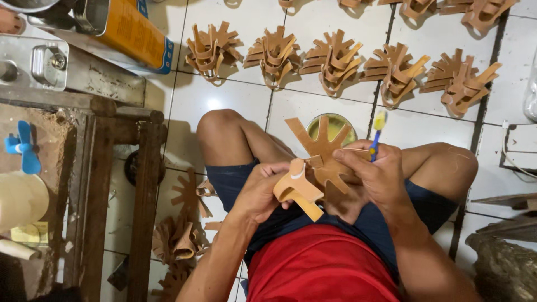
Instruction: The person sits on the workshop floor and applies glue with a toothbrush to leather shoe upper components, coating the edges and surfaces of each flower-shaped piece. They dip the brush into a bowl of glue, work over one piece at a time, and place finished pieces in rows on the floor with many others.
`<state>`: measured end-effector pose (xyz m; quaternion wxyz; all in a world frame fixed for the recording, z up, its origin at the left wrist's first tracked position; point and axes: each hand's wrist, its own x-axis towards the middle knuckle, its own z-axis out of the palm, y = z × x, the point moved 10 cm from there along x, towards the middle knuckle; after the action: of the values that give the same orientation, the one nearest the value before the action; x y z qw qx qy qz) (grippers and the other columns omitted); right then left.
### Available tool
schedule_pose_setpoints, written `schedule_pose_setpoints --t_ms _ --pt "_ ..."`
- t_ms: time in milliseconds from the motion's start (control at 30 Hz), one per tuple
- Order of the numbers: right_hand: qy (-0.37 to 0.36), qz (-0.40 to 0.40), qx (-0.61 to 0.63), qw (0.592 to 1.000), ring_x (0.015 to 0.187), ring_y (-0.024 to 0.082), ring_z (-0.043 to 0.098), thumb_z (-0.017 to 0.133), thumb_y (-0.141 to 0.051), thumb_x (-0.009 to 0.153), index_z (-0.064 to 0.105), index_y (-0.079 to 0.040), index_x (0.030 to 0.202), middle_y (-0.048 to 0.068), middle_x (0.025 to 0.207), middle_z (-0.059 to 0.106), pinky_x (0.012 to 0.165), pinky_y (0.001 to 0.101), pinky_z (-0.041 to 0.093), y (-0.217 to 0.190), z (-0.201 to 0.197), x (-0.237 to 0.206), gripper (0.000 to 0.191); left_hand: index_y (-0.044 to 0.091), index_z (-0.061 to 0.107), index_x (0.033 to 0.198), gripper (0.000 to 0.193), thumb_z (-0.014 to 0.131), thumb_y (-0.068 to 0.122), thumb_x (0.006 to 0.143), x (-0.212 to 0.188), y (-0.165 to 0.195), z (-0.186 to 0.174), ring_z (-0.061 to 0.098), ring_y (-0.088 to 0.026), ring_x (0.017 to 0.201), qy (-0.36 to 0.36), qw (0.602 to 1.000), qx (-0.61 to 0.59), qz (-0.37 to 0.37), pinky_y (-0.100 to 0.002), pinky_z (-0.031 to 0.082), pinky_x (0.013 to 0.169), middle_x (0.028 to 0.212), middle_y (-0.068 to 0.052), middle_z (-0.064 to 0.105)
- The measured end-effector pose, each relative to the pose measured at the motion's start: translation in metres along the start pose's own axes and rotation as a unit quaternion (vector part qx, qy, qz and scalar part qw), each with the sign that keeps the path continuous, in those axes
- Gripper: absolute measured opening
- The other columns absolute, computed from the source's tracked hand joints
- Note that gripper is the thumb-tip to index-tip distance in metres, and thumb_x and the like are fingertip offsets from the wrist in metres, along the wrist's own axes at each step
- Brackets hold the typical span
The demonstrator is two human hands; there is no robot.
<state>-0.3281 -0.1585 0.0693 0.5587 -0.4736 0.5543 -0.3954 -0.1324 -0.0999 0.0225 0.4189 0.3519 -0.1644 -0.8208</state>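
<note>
Leather cutout (320,146), tan and star-shaped with many straps, sits above my lap, between my knees, over the white tiled floor (235,100). My left hand (260,190) grips its folded lower part (296,187) from below. My right hand (372,170) closes on its right side and pinches a small blue-and-yellow brush (377,134). Behind it stands a round tin (335,126) of yellow glue.

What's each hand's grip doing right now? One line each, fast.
Left hand: closed on the tan strappy leather piece, folding one strap.
Right hand: closed on a blue-handled brush, also pressing on the same leather piece.
</note>
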Motion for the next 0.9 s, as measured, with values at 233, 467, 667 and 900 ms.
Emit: schedule_pose_setpoints --t_ms 233,467,667,900 --pt "-0.021 0.037 0.094 0.995 0.07 0.007 0.063 0.078 -0.006 0.09 0.076 0.003 0.095 0.004 0.083 0.073 0.063 0.0213 0.052 0.024 0.006 0.007 0.011 -0.002 0.069 0.12 0.031 0.074 0.005 0.09 -0.004 0.044 0.005 0.069 -0.009 0.09 0.081 0.966 0.145 0.197 -0.023 0.058 0.079 0.103 -0.004 0.073" --pt "-0.059 0.075 -0.106 0.99 0.078 0.013 0.061 0.062 -0.022 0.102 0.071 -0.003 0.122 0.006 0.09 0.068 0.067 0.0313 0.055 0.078 -0.016 0.04 0.029 -0.006 0.075 0.114 0.021 0.076 0.0 0.094 -0.01 0.057 -0.018 0.068 -0.014 0.086 0.151 0.956 0.071 0.241 -0.026 0.055 0.076 0.1 -0.009 0.075" --pt "-0.13 -0.114 -0.524 0.834 0.08 0.036 0.067 0.073 -0.03 0.081 0.073 -0.003 0.102 0.018 0.095 0.065 0.068 0.047 0.055 0.087 0.007 0.064 0.034 -0.005 0.073 0.112 0.023 0.076 -0.001 0.09 -0.01 0.061 -0.014 0.071 -0.015 0.091 0.115 0.964 0.054 0.235 -0.027 0.058 0.082 0.104 -0.01 0.076" --pt "-0.086 -0.238 -0.576 0.777 0.08 0.036 0.066 0.061 -0.02 0.093 0.073 -0.005 0.108 0.018 0.089 0.064 0.067 0.0487 0.054 0.066 -0.029 0.034 0.024 -0.006 0.071 0.114 0.025 0.076 -0.001 0.09 -0.013 0.079 -0.011 0.07 -0.018 0.1 0.073 0.961 0.013 0.267 -0.03 0.057 0.092 0.113 -0.013 0.073"
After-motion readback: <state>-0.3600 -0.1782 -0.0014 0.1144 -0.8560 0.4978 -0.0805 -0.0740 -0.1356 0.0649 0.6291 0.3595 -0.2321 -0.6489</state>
